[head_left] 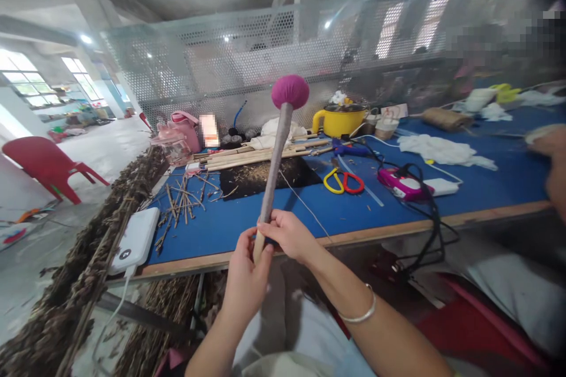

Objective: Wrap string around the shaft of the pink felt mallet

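Note:
Both hands hold a padded mallet (pixel 275 159) tilted upright, just over the table's front edge. Its round head is covered in purple cloth, and grey wrapping runs down the stick to a bare pale wooden end. My left hand (pixel 247 274) is closed around that lower end. Just above it, my right hand (pixel 285 232) pinches the stick where the grey wrapping stops. Behind the mallet lies a black cloth (pixel 305 171) strewn with wood shavings. A thin pale strand (pixel 305 203) trails across the blue tabletop to the right of the stick.
The blue table (pixel 207 230) bears scissors (pixel 344 182), a glue gun (pixel 351 148), thin twigs (pixel 179 203), wooden rods (pixel 247 158), a yellow pot (pixel 342 122), a purple device (pixel 404 184) and a white power bank (pixel 137 238). Dried stalks (pixel 88 259) line the left. Another person's hand (pixel 550 147) is at right.

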The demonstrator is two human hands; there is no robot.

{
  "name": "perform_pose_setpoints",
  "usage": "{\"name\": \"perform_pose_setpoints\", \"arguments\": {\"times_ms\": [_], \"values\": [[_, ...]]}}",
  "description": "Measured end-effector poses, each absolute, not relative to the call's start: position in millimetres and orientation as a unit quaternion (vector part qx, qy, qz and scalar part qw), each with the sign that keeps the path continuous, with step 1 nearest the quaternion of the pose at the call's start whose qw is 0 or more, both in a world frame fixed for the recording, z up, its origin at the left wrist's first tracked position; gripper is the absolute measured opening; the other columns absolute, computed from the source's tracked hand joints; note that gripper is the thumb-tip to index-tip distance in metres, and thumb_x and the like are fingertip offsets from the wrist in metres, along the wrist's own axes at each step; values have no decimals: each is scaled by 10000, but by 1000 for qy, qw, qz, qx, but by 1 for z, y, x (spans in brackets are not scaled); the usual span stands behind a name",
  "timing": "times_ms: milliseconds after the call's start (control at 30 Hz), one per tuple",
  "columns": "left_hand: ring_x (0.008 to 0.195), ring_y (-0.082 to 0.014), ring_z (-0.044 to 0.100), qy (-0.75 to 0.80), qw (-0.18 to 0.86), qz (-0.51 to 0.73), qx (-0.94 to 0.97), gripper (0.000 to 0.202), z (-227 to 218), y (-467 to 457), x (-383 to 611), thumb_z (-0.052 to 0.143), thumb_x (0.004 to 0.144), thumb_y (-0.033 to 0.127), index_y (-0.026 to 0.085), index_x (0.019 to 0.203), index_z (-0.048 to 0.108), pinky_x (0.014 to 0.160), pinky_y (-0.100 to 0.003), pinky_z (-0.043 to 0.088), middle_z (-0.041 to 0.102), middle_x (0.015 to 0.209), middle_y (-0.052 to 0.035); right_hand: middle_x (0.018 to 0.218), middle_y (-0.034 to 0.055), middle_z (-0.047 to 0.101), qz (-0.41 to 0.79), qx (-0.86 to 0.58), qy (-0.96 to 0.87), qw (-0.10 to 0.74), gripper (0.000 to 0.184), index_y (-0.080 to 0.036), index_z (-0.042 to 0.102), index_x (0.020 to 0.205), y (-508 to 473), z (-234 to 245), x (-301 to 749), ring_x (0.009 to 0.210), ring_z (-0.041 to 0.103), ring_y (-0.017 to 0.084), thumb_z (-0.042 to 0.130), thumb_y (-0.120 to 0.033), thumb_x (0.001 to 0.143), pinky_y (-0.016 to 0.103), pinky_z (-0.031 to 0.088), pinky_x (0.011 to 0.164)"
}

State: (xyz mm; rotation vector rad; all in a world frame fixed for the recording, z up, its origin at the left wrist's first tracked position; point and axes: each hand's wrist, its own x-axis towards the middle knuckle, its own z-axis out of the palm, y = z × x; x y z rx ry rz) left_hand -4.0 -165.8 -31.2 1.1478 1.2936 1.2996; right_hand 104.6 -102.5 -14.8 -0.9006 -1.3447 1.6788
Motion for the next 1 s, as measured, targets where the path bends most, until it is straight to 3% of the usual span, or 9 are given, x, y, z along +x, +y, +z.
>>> {"name": "perform_pose_setpoints", "arguments": {"times_ms": [100, 233, 400, 467, 567, 633, 700, 900, 1000], "values": [[770, -128, 588, 528, 393, 571, 490, 327, -30, -165, -2, 612, 741, 329, 171, 997, 481, 668, -218, 464, 614, 865, -50, 566, -29, 525, 648, -340, -544, 411, 235, -144, 528, 763, -101, -13, 100, 481, 467, 82, 651, -328, 683, 195, 339, 439], [354, -18, 335, 461, 563, 539, 425, 285, -20, -159, -8, 567, 766, 395, 207, 932, 431, 326, -130, 261, 522, 631, 56, 549, -42, 502, 680, -278, -556, 388, 301, -139, 541, 832, -91, -6, 108, 425, 389, 53, 668, -358, 669, 179, 273, 393], [310, 12, 217, 374, 700, 494, 354, 309, -11, -155, -15, 588, 727, 424, 207, 885, 434, 278, -115, 175, 487, 631, 72, 498, -81, 417, 711, -231, -556, 363, 347, -136, 536, 849, -82, -6, 119, 350, 177, 9, 662, -407, 672, 182, 80, 345], [319, -7, 304, 415, 653, 491, 400, 331, -13, -154, -15, 554, 743, 459, 192, 916, 465, 299, -141, 235, 531, 659, 38, 504, -71, 436, 694, -251, -555, 383, 331, -132, 533, 806, -81, -9, 117, 354, 215, 13, 670, -399, 666, 181, 107, 347], [478, -78, 495, 537, 448, 487, 523, 333, -15, -151, -14, 542, 765, 434, 191, 992, 519, 432, -181, 349, 588, 724, -13, 575, -26, 523, 667, -280, -550, 418, 314, -128, 531, 752, -79, -14, 110, 435, 396, 48, 694, -373, 641, 180, 259, 399], [580, -113, 525, 590, 309, 478, 572, 301, -13, -148, -13, 541, 775, 397, 209, 1010, 547, 514, -197, 362, 594, 720, -19, 647, 5, 570, 659, -282, -546, 434, 311, -130, 533, 750, -77, -14, 105, 543, 488, 86, 696, -368, 636, 202, 357, 495], [586, -122, 504, 597, 270, 480, 583, 269, -10, -145, -12, 518, 790, 403, 207, 967, 568, 523, -202, 343, 576, 676, -15, 661, 7, 571, 645, -282, -554, 444, 297, -130, 540, 751, -75, -11, 104, 580, 497, 95, 688, -366, 646, 215, 381, 544], [351, -31, 235, 457, 601, 498, 425, 322, -2, -141, -8, 484, 770, 517, 204, 844, 466, 343, -151, 183, 378, 542, 78, 542, -63, 464, 687, -237, -575, 375, 314, -142, 549, 886, -71, -5, 116, 368, 229, 19, 645, -378, 703, 185, 140, 361], [338, -17, 175, 401, 692, 480, 361, 316, 0, -142, -8, 486, 763, 511, 207, 839, 447, 323, -131, 158, 326, 526, 94, 571, -42, 503, 707, -205, -574, 358, 340, -139, 545, 894, -70, -5, 119, 366, 223, 15, 637, -408, 708, 189, 97, 357]]}}
